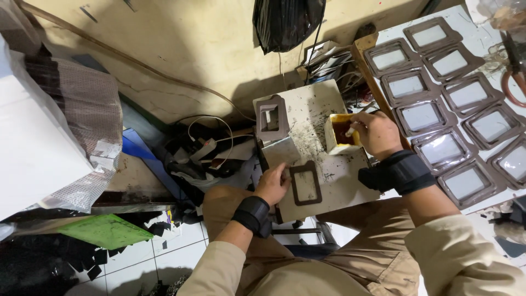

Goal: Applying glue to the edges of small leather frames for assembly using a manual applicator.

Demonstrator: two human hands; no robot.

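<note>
Head view. Small pale work board (323,175), speckled with dark flecks, sits over the person's lap; cracked beige wall behind, white floor tiles below with black offcuts scattered.

Left hand (272,183) rests on the board, fingers curled, fingertips pressing the left edge of a brown rectangular frame (306,183) lying flat, thin, with an open window. Right hand (377,133) is closed around something small at the rim of a yellow-white tub (341,134) of dark red-brown paste; what it grips is hidden. Both wrists wear black bands.

A second brown frame (272,118) lies at the board's far left corner. To the right, a white panel (482,38) carries rows of brown frames (444,148). Black bag (287,22) hangs above; cables (205,145) tangle left.
</note>
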